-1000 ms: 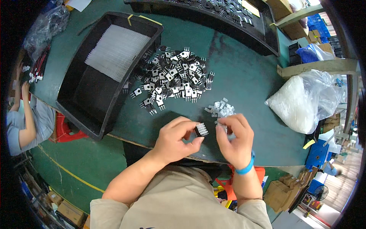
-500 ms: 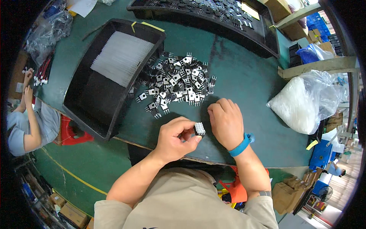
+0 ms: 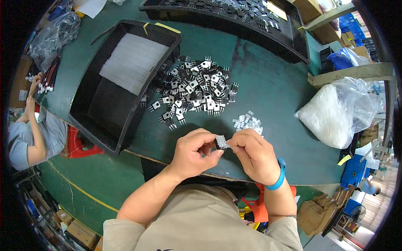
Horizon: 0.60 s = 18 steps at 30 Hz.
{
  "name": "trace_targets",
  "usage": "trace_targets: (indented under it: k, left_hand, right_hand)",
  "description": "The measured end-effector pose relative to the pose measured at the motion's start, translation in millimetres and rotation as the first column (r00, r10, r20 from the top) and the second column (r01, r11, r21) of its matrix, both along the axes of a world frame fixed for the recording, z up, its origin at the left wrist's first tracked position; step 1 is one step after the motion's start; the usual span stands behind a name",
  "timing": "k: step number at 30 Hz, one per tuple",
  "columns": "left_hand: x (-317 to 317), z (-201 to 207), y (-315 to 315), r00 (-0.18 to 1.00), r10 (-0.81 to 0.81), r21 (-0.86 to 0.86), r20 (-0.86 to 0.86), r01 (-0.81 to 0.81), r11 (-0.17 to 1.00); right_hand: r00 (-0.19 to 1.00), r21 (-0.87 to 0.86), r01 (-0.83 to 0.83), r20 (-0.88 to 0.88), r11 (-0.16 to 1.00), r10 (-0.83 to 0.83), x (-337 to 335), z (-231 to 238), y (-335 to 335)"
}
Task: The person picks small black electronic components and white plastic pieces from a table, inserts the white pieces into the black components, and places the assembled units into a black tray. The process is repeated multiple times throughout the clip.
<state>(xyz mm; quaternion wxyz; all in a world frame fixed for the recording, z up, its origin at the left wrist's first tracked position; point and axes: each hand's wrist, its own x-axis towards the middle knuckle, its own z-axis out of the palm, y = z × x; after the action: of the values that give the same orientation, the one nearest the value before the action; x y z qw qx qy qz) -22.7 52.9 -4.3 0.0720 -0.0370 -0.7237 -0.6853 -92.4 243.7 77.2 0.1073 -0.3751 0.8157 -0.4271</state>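
My left hand (image 3: 194,151) grips a small stack of black transistors (image 3: 217,145) between thumb and fingers. Whitish translucent pieces (image 3: 221,141) cover the stack's upper end. Fingertips of my right hand (image 3: 253,152) are pinched round a small translucent sleeve (image 3: 228,145) at the right side of the stack, touching or almost touching it. Beyond my right hand lies a little heap of similar clear sleeves (image 3: 247,121). Farther off, loose three-legged transistors (image 3: 194,88), black with silvery faces, are piled on the green table (image 3: 268,92).
A black bin (image 3: 104,100) at left holds a translucent ribbed block (image 3: 134,62). A long black tray (image 3: 234,31) of transistors stands at the back. At right sits a plastic bag of white pieces (image 3: 326,115). Another person's arms (image 3: 35,125) reach the table at far left.
My right hand has moved nearer and now pinches a sleeve at the stack. The heap of clear sleeves it covered now shows. My left hand stays nearly still.
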Motion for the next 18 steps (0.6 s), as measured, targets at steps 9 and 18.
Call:
trace_targets:
  k: [9,18]
  left_hand:
    - [-1.3,4.1,1.4,1.000,-0.002,-0.057,-0.002,0.002,0.998]
    - [-1.4,4.5,1.8,0.999,0.031,-0.032,-0.013,-0.032,0.999]
  right_hand:
    - [0.998,0.048,-0.040,-0.051,0.998,0.043,-0.4,-1.0,0.9]
    - [0.993,-0.019,0.060,-0.105,0.998,-0.062,9.1,-0.8,5.8]
